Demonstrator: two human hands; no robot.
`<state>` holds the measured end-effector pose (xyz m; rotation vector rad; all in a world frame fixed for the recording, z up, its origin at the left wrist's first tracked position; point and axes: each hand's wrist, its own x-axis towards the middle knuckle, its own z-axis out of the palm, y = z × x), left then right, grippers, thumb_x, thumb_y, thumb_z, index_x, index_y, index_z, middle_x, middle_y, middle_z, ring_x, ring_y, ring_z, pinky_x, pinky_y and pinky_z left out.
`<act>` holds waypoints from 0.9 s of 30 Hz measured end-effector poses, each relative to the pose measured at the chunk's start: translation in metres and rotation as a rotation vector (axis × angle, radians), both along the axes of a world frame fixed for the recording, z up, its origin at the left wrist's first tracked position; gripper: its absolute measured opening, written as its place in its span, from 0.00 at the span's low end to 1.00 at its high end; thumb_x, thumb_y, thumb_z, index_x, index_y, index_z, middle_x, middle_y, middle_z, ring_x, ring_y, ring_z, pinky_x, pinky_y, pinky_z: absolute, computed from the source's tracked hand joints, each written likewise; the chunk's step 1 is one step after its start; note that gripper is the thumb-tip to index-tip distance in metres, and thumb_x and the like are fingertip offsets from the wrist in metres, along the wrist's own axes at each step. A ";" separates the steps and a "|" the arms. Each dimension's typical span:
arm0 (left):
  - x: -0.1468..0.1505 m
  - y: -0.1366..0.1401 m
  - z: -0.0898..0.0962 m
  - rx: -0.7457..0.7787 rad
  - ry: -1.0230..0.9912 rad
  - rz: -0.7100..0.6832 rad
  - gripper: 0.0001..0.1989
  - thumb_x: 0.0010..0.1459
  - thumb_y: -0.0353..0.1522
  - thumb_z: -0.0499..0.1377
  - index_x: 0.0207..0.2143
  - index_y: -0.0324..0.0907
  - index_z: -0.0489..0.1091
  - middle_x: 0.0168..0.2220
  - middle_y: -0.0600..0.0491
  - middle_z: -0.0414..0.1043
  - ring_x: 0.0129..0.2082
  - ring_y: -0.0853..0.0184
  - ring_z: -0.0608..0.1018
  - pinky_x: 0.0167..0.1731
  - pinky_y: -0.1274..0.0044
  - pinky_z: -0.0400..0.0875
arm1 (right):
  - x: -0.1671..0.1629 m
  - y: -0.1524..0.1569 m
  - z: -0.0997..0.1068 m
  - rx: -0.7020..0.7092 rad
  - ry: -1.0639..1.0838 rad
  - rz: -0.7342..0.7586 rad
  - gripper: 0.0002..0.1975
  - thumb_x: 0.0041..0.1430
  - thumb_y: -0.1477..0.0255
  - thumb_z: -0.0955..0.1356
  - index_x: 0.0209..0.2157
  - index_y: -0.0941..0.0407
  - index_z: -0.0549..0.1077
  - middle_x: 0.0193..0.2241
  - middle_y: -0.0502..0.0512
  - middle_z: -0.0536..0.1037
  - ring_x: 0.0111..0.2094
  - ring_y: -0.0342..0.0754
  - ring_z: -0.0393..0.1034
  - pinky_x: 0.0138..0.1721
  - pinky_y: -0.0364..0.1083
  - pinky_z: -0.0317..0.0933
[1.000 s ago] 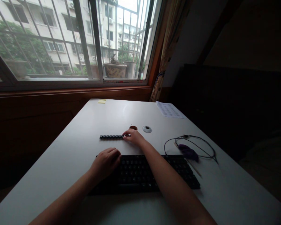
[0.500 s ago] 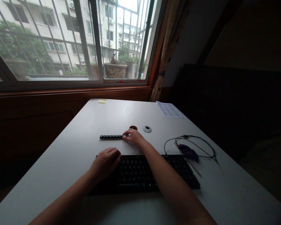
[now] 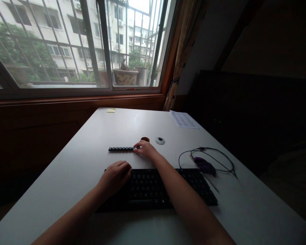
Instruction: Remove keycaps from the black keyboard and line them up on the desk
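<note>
On the white table (image 3: pixel 66 177) I have a black keyboard (image 3: pixel 145 185), its far left corner under the loosely curled left hand (image 3: pixel 116 173); I can't tell whether that one grips anything. Beyond the keyboard, I see the right hand (image 3: pixel 145 149), thumb and fingers pinched nearly together on the right end of 1 row of small black keys (image 3: pixel 120 149).

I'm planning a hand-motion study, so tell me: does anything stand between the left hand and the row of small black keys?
Nothing visible does: from the left hand, at the keyboard's far left part, only white desk shows before the row of small black keys. The right hand is at its right end.
</note>
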<state>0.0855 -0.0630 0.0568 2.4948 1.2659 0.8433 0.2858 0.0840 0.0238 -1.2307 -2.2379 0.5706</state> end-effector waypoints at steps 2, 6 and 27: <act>0.000 0.000 0.000 0.000 0.005 0.002 0.08 0.63 0.30 0.52 0.31 0.41 0.67 0.29 0.52 0.70 0.29 0.66 0.72 0.31 0.75 0.66 | 0.000 0.000 0.000 -0.003 0.007 0.003 0.10 0.54 0.69 0.73 0.40 0.54 0.80 0.37 0.54 0.76 0.36 0.44 0.71 0.39 0.43 0.63; -0.001 0.001 -0.002 0.013 -0.007 0.000 0.08 0.63 0.30 0.52 0.31 0.42 0.67 0.29 0.53 0.70 0.29 0.67 0.72 0.30 0.75 0.66 | 0.000 0.000 -0.001 -0.004 0.027 0.013 0.12 0.54 0.69 0.74 0.41 0.55 0.80 0.36 0.54 0.76 0.36 0.44 0.71 0.40 0.43 0.63; -0.001 0.001 0.000 0.024 0.005 -0.001 0.08 0.63 0.30 0.52 0.31 0.42 0.68 0.30 0.51 0.71 0.30 0.66 0.73 0.32 0.76 0.68 | 0.029 -0.065 0.090 0.297 0.150 -0.207 0.21 0.70 0.63 0.57 0.28 0.57 0.73 0.29 0.54 0.73 0.34 0.45 0.68 0.39 0.43 0.58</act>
